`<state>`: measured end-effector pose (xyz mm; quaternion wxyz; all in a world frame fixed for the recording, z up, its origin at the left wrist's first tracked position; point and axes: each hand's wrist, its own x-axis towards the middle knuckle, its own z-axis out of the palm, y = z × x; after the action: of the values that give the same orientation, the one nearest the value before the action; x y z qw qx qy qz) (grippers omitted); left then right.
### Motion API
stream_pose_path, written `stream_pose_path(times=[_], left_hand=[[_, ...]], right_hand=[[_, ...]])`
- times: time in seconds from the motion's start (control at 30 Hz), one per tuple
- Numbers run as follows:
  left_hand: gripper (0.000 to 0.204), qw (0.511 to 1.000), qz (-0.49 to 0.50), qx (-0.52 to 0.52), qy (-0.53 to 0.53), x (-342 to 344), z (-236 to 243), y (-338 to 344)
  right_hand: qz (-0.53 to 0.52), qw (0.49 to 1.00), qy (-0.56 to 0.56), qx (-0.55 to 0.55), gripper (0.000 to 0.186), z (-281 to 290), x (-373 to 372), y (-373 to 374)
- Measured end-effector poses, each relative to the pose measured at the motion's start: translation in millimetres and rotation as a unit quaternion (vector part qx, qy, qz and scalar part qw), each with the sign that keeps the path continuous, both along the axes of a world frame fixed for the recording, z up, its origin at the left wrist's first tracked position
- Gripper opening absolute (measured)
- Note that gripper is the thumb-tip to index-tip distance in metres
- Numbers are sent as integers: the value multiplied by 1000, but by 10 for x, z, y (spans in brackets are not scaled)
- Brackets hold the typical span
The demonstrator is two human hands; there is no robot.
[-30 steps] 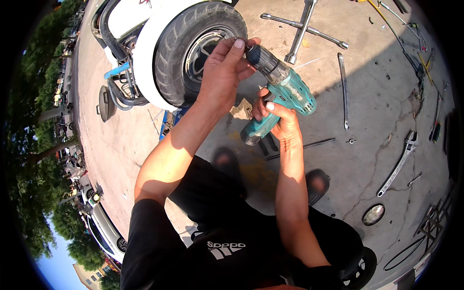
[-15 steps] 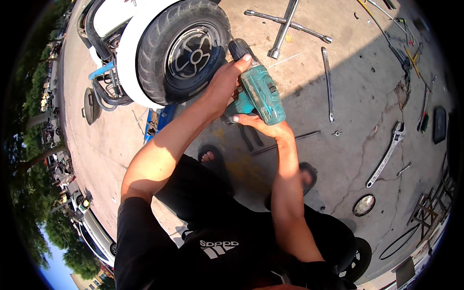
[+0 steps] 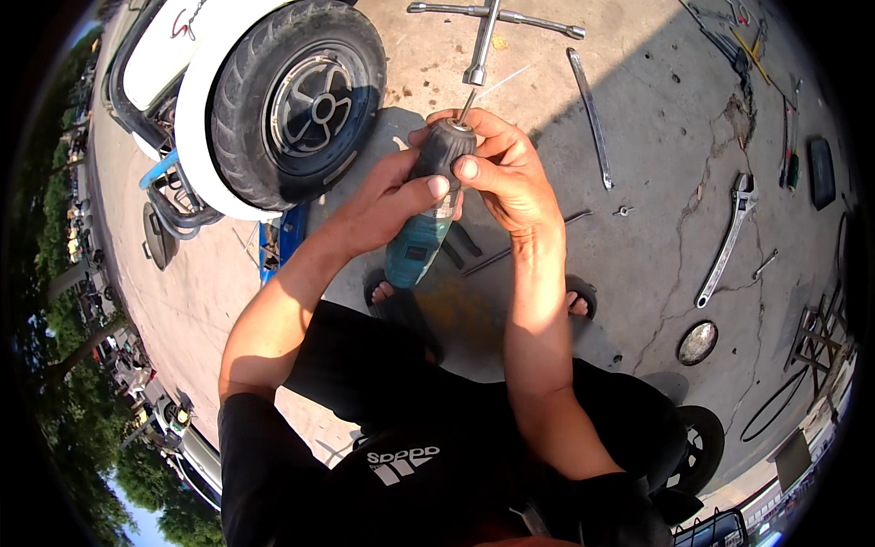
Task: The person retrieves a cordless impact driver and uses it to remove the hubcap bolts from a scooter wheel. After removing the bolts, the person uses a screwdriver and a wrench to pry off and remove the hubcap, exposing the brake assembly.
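A teal-and-black cordless drill [image 3: 417,251] points away from me, with a slim metal bit [image 3: 468,107] standing out of its black chuck [image 3: 442,146]. My left hand [image 3: 378,205] is closed around the drill's left side, thumb lying across it just below the chuck. My right hand [image 3: 506,178] wraps the chuck from the right, thumb pressed on it and fingers curled near the bit. The drill's handle is hidden beneath its body. Beyond the drill, at upper left, is a black tyre [image 3: 241,137] on a spoked hub, beside the white bodywork [image 3: 196,123] of a small vehicle.
On the concrete lie a cross wrench [image 3: 547,29], a long flat bar [image 3: 588,114], an adjustable wrench [image 3: 725,246], screwdrivers [image 3: 788,164], a black case [image 3: 821,173] and an oval dish [image 3: 697,342]. A blue metal piece [image 3: 273,244] is by the tyre. My feet [image 3: 579,301] are below.
The drill has swung to point straight away from me and moved slightly down-left in view. My right hand has moved from the handle up to the chuck; my left hand now holds the body.
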<state>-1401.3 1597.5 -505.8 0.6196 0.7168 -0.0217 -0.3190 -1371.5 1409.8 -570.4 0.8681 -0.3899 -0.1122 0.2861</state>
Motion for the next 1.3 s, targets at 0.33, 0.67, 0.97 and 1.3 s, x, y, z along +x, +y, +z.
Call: stream_pose_path(times=[0.33, 0.67, 0.97, 1.3], left_hand=[[39, 993, 14, 37, -110, 54, 287, 143], [32, 990, 31, 81, -115, 94, 267, 186], [30, 994, 57, 10, -91, 70, 269, 191], [31, 985, 42, 60, -156, 118, 248, 146]], right_hand=[[-42, 998, 39, -3, 54, 393, 26, 43], [-139, 988, 42, -42, 42, 477, 31, 210], [-65, 996, 55, 8, 65, 430, 68, 200], [-105, 994, 34, -19, 38, 531, 116, 127]])
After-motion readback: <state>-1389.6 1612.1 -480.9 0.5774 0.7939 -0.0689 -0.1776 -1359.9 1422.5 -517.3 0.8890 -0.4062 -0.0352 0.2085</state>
